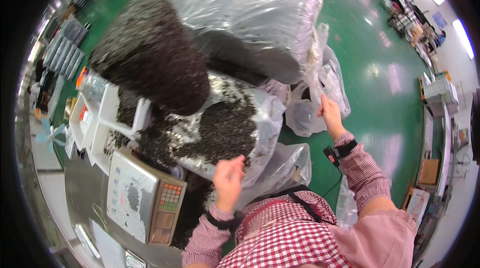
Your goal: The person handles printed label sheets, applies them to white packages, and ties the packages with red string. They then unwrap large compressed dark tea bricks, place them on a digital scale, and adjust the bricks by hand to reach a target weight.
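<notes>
My left hand (228, 182) is above the near edge of a white plastic sheet (272, 112), beside a dark heap of loose, dry flake-like material (227, 131); whether its fingers pinch anything is unclear. My right hand (330, 112) is closed at the edge of a crumpled clear plastic bag (318, 50), right of the sheet; its grip is partly hidden. A large dark compressed block (150, 54) stands beyond the heap, to the left. A big clear plastic bag (255, 5) with dark contents lies behind. A digital scale (133, 196) with dark crumbs on its plate sits left of my left hand.
White plastic bins (99, 125) and a white-handled scoop (140, 116) stand left on the metal table (84, 193). Dark crumbs cover part of the table. Another clear bag (296, 159) hangs near my apron. Shelving (437, 136) lines the right side of the green floor (375, 80).
</notes>
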### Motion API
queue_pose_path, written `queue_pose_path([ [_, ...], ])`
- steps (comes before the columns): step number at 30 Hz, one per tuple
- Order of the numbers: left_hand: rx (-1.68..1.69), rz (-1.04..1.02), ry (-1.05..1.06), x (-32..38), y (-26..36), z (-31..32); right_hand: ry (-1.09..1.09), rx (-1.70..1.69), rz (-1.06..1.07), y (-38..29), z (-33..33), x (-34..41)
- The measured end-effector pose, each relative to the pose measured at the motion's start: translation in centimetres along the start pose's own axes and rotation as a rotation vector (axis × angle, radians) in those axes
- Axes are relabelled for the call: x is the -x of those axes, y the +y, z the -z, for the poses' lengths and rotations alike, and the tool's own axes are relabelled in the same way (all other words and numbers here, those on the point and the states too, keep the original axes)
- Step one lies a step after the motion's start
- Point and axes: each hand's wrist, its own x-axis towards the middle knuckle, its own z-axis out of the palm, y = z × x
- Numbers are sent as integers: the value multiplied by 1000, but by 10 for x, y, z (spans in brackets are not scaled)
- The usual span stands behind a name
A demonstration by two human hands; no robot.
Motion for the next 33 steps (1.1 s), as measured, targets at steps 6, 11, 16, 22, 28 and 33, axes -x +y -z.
queue_pose_path([
  [6,-312,-134,-584,35,-33,-130,181,624,-206,231,150,-21],
  [11,-332,203,-606,-2,-95,-250,323,787,128,236,130,-111],
  [16,-468,-45,-261,-97,-107,-400,203,616,190,252,154,-218],
  [22,-714,-456,-601,-155,-114,-532,-481,1484,696,282,183,-280],
  [28,-1240,-43,-887,-148,-176,-511,-659,1208,146,277,259,-276],
  [33,-1028,-195,-791,-115,-166,-433,-564,1253,250,215,389,-205],
])
